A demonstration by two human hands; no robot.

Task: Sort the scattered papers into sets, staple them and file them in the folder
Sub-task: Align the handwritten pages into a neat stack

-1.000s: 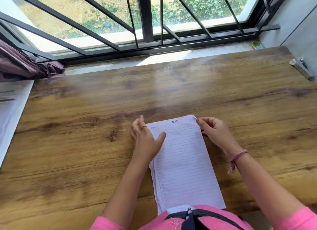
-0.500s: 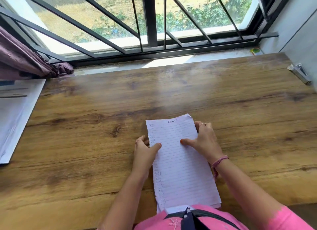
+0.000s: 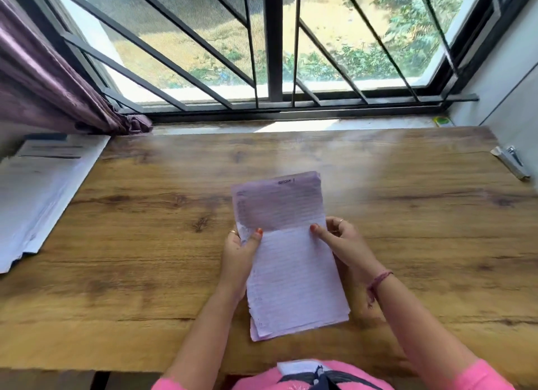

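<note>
A stack of lined white papers (image 3: 294,273) with a heading on the top sheet is lifted off the wooden table (image 3: 145,244), its far half tilted up and in shadow. My left hand (image 3: 240,253) grips the stack's left edge, thumb on top. My right hand (image 3: 343,244) pinches the right edge, thumb on the top sheet. A silver stapler (image 3: 511,162) lies at the table's far right edge. A white folder with papers (image 3: 37,191) lies at the far left.
A barred window (image 3: 273,55) runs along the far side of the table. A purple curtain (image 3: 43,81) hangs at the left. A small green and yellow item (image 3: 442,121) sits on the sill at the right, next to a grey wall.
The stack lay flat on the table with my hands at its top corners. Both hands slid down its sides, took hold and raised it off the table.
</note>
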